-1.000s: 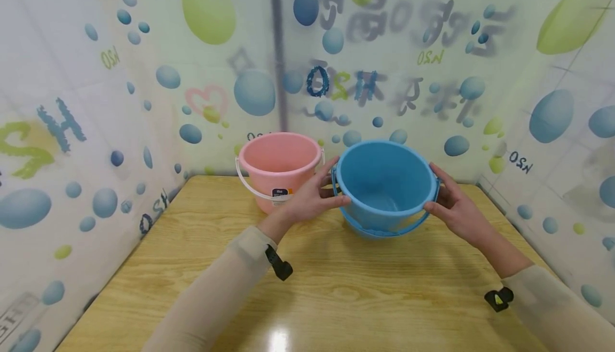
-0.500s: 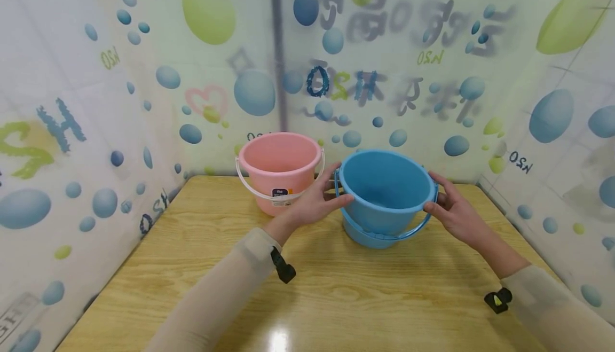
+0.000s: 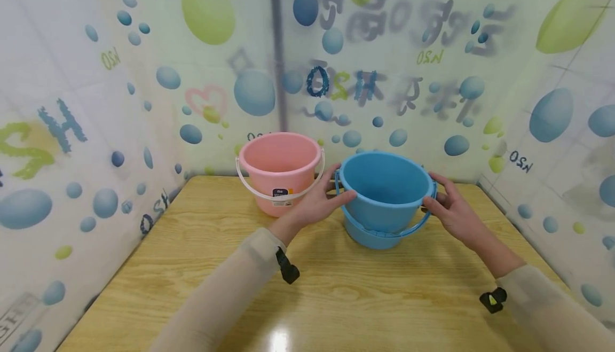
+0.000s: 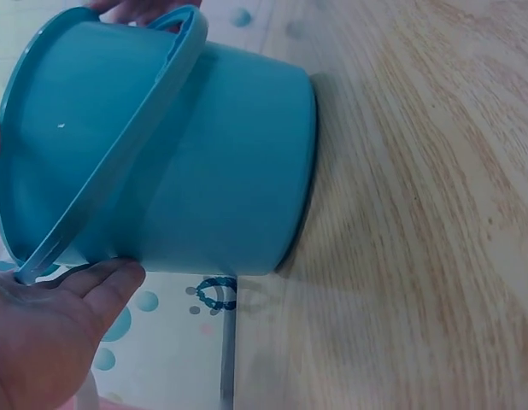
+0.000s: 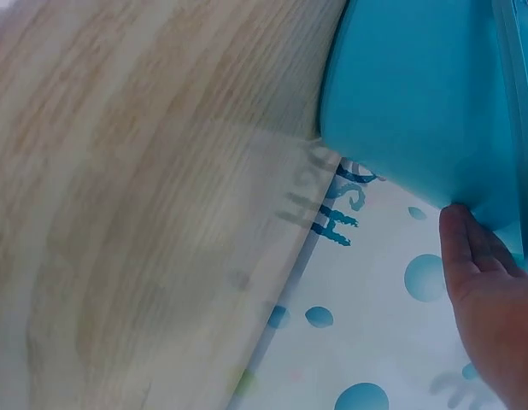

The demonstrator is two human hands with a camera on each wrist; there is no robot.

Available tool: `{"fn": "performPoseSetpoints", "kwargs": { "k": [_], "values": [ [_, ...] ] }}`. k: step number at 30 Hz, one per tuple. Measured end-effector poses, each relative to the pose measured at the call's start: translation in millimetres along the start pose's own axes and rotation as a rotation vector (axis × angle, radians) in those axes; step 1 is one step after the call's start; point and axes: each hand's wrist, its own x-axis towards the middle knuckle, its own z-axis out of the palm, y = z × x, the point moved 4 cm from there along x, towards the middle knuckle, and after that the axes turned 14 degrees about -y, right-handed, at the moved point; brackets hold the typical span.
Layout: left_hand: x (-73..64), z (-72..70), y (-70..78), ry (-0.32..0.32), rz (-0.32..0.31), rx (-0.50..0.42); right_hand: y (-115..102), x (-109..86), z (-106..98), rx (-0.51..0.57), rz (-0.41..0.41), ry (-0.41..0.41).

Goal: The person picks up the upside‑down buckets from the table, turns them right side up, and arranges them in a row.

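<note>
A blue plastic bucket (image 3: 381,217) stands upright on the wooden table, right of centre in the head view, its handle hanging down across the front. Its left side is gripped by my left hand (image 3: 319,200), the thumb at the rim and the fingers along the outer wall. My right hand (image 3: 451,210) grips the opposite side in the same way, thumb at the rim. In the left wrist view the base of the bucket (image 4: 238,162) meets the tabletop. The right wrist view shows right fingers (image 5: 465,248) against its wall.
A pink bucket (image 3: 261,181) with a white handle and a label stands just left of the blue one, close behind my left hand. The wooden table (image 3: 336,298) ends at a patterned curtain (image 3: 408,37) at the back and sides.
The blue bucket, raised and tilted toward me a second ago, has come down and now stands on the tabletop. Both hands have stayed on its sides, moving slightly with it.
</note>
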Motion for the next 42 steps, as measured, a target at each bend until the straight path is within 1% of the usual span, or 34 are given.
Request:
{"fn": "performPoseSetpoints", "kwargs": {
  "k": [7,16,25,31,35,37,42],
  "values": [
    [4.4,2.6,-3.5,0.051,-0.025,-0.027,4,0.6,1,0.056,0.005,0.008],
    [14.1,2.6,-9.7,0.124,-0.051,-0.04,10,10.0,-5,0.115,0.017,0.013],
    [24.9,0.9,-14.0,0.148,-0.082,-0.05,18,21.2,-11,0.131,0.026,0.009],
    [33.3,-1.7,-19.5,0.162,-0.082,-0.038,20,26.4,-14,0.143,0.041,0.003],
    [37.3,-3.7,-21.4,0.164,-0.088,-0.04,21,28.8,-15,0.151,0.045,0.015],
    [38.4,-4.3,-21.2,0.159,-0.09,-0.056,22,29.9,-15,0.157,0.048,0.021],
    [42.2,-4.8,-20.7,0.131,-0.08,-0.15,23,32.7,-15,0.17,0.05,0.035]
  ]
}}
